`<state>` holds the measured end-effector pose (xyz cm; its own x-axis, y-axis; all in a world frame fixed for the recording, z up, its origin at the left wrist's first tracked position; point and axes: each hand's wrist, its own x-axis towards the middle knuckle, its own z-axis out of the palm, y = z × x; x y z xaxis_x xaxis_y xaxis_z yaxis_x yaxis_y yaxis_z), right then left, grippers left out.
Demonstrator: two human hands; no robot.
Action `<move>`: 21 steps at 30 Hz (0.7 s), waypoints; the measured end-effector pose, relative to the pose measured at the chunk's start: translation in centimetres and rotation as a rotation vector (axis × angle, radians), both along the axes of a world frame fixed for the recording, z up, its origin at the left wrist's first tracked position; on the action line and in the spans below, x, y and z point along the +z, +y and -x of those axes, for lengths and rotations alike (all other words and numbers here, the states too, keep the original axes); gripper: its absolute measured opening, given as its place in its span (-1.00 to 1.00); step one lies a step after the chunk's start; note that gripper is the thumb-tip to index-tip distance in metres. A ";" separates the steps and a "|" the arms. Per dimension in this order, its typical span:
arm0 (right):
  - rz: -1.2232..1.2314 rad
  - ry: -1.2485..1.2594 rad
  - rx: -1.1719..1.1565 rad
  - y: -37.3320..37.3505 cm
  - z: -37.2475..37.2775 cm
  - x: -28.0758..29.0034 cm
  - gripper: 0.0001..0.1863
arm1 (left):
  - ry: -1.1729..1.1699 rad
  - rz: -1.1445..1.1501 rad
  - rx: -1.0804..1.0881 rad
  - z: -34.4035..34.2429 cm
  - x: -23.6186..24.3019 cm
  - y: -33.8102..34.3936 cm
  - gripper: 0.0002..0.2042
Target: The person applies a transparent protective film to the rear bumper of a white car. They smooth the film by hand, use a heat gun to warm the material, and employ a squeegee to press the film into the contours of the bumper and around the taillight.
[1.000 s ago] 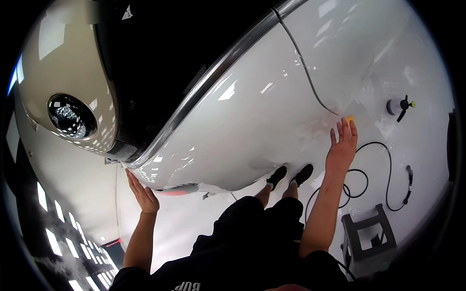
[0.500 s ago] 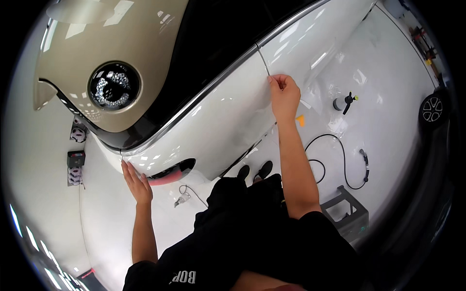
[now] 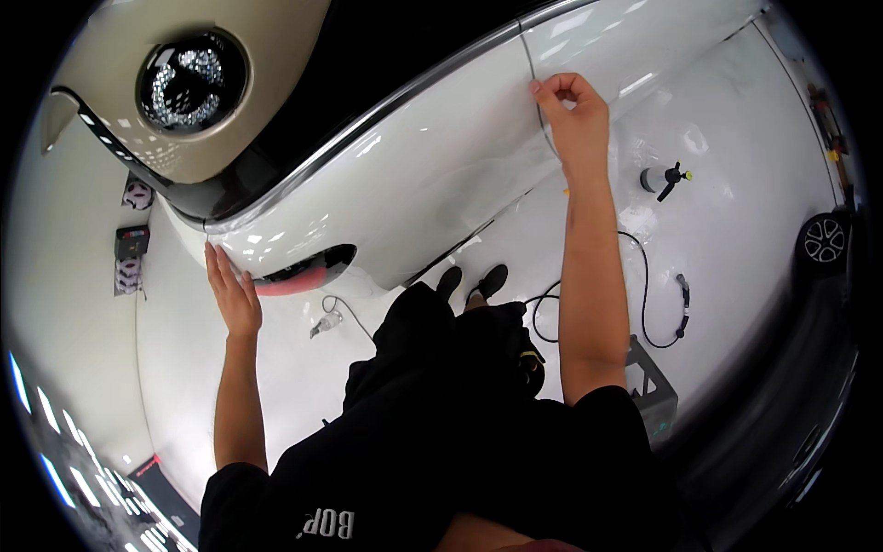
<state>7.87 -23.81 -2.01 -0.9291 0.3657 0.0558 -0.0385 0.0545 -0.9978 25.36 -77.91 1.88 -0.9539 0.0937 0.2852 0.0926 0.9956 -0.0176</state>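
The right hand (image 3: 579,112), held open 1 second ago, is now seen with fingers curled at the dark seam (image 3: 528,57) of the white car (image 3: 432,147).

I wear a loose black shirt (image 3: 405,469) with short sleeves: the left sleeve (image 3: 230,492) and the right sleeve (image 3: 614,419) both plain black. Pale block lettering (image 3: 328,524) sits low on the near left of its front. My forearms are bare, and so are my left fingers (image 3: 214,267) and right fingers (image 3: 572,85). Below the shirt comes a black lower garment (image 3: 409,336), with a small yellow-marked patch (image 3: 530,359) on its right, too small to make out. Farther down are my dark shoes (image 3: 494,280).
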 end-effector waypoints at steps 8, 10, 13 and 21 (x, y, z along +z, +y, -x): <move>-0.380 -0.040 -0.166 -0.8 0.4 1.2 -0.66 | 0.006 0.030 -0.059 0.1 -0.1 -0.3 -0.41; -0.254 -0.088 -0.051 0.3 1.4 0.6 -0.68 | -0.007 0.042 -0.039 0.1 -0.2 -0.3 -0.41; -0.078 -0.156 0.038 0.3 1.2 2.0 -0.71 | -0.006 0.040 -0.038 0.0 -0.4 -0.5 -0.40; 0.114 0.066 0.002 1.3 -0.4 0.1 -0.73 | 0.024 -0.013 -0.042 0.2 -0.8 -0.1 -0.37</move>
<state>8.25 -22.50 -1.87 -0.9254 0.3716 0.0744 -0.1038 -0.0597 -0.9928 25.13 -78.04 1.09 -0.9420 0.1298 0.3094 0.1340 0.9910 -0.0079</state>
